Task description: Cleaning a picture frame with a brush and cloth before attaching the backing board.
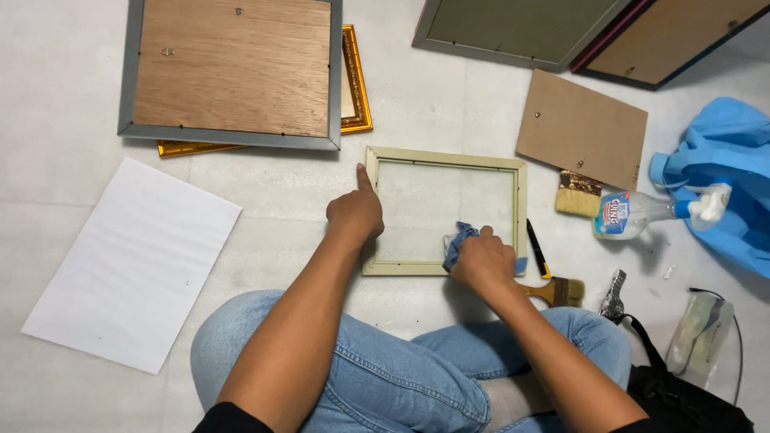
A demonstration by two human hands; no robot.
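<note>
Two hands at work over a cream picture frame (pixel 445 212) lying flat on the pale floor (pixel 64 96), glass pane still seated in it. Person sits cross-legged in blue jeans (pixel 385 377), frame just ahead of the knees.

Left hand (pixel 355 212): loosely fisted, index finger stretched out, tip near the frame's upper left corner; knuckles rest against the left rail. Reads as bracing the frame.

Right hand (pixel 481 261): closed down over a bunched blue cloth (pixel 459 240), pressing it on the glass near the lower right corner.

Step in hand, by my judgement: wiping the pane, currently at the lower right. Most of the glass lies up and left of the cloth. Next move would call for drawing the cloth across that area with the left hand holding the frame against sliding, and light pressure, since the glass sits loose in a thin frame.

Around:
- Spray bottle (pixel 642 212) on its side, right of the frame, beside a blue bag (pixel 730 176).
- Two flat brushes: one (pixel 579 194) above the bottle, one (pixel 557 290) beside the right wrist.
- Black-and-yellow tool (pixel 537 248), likely a cutter, touching the frame's right rail.
- Brown backing board (pixel 581 128) further up.
- Grey frame (pixel 233 72), back up, stacked on a gold frame (pixel 353 88).
- White sheet (pixel 132 265) at left, well apart.
</note>
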